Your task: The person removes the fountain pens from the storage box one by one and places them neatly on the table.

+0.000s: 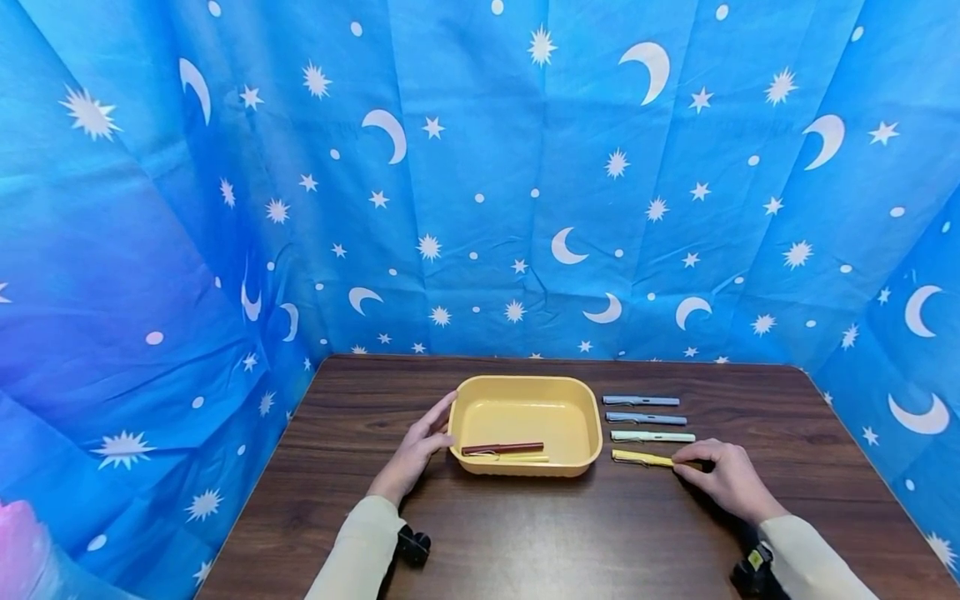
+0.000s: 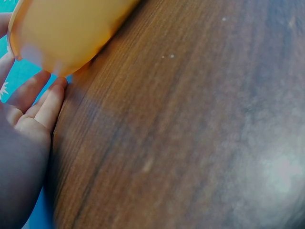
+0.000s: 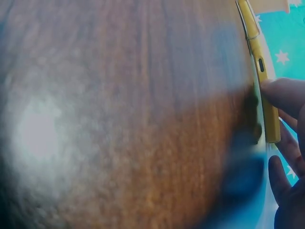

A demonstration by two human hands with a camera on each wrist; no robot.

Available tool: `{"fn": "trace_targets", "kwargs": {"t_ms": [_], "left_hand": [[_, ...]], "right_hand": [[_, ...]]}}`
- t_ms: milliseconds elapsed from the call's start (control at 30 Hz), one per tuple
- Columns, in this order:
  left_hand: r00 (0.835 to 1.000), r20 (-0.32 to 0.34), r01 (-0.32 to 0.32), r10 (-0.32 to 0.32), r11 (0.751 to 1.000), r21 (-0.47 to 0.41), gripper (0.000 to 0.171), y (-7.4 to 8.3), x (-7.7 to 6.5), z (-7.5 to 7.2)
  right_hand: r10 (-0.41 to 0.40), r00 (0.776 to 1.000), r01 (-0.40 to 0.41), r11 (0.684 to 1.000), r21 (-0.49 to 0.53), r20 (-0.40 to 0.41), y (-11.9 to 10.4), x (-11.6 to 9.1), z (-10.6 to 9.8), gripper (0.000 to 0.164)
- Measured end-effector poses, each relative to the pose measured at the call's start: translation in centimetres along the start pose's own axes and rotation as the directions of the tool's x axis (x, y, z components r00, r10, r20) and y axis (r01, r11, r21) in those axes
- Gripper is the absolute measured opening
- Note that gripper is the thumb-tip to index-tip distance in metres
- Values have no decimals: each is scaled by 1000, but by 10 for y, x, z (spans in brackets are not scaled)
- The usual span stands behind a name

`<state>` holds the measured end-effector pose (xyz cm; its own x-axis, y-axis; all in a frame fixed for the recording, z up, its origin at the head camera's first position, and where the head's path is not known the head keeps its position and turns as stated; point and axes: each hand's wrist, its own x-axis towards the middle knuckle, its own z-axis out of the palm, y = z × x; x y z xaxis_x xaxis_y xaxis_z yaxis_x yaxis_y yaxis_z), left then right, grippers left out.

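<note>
The right hand (image 1: 723,483) pinches one end of the yellow pen (image 1: 641,457), right of the tray (image 1: 525,471); the left hand (image 1: 411,454), fingers extended, touches the tray's left side. Only the head view shows the red pen (image 1: 506,448) inside; only the right wrist view shows the yellow pen's dark slot (image 3: 261,65).

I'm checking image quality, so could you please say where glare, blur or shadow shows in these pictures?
Head: fairly sharp, soft sheen on the dark brown wood-grain table; left wrist: pale glare at lower right; right wrist: bright glare at left, table blurred, dark shadow near the slim yellow pen.
</note>
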<state>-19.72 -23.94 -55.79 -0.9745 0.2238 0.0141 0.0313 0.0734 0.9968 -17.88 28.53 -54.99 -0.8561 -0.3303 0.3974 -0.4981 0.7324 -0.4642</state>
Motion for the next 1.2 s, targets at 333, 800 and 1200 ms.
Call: {"fn": "trace_targets", "kwargs": {"t_ms": [333,800,1200], "left_hand": [[999,29,-15,16,1000,-19,75,3,1,-1],[1000,10,11,-11,1000,1,75,4,-1,0],[1000,14,9,-9,1000,0,75,3,-1,0]], "right_hand": [[14,1000,-14,1000,-1,-10,-5,5,0,22],[32,999,-32,999,-22,9,-1,6,3,21],[70,997,-69,997,-42,37,0,6,0,19]]}}
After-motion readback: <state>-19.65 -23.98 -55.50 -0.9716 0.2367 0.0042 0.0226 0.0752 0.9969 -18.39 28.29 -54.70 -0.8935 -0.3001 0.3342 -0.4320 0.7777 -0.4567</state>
